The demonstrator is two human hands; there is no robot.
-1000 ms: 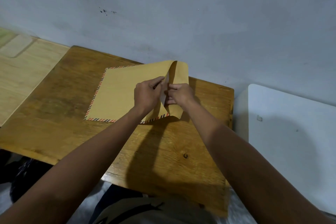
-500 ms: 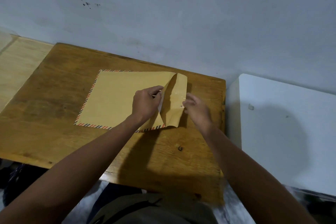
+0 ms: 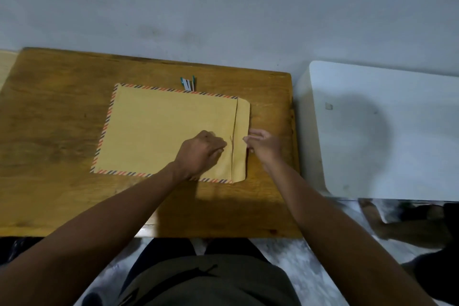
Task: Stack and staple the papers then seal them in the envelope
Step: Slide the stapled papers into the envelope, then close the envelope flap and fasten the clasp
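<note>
A: Where's the envelope (image 3: 169, 131)?
B: Flat on the wooden surface (image 3: 49, 136), middle-right, airmail stripes on the far, left and near edges. The flap (image 3: 241, 139) lies out at its right end, unfolded, so I'd say it isn't sealed yet. No papers are visible; probably inside.

A: Why flat like that?
B: Likely so the flap can be creased over and pressed down against the surface.

A: Left hand (image 3: 201, 150)?
B: Resting on the envelope body just left of the fold line, fingers curled under, knuckles up. Can't tell if it pinches anything. Looks like it pins the envelope in place.

A: Right hand (image 3: 264, 145)?
B: At the flap's right edge, fingertips touching or nipping that edge, can't tell which. Forearm comes in from near right.

A: Hands together?
B: Apart, flap between them.

A: Stapler?
B: Green stapler (image 3: 188, 83) just beyond the far edge, untouched.
</note>
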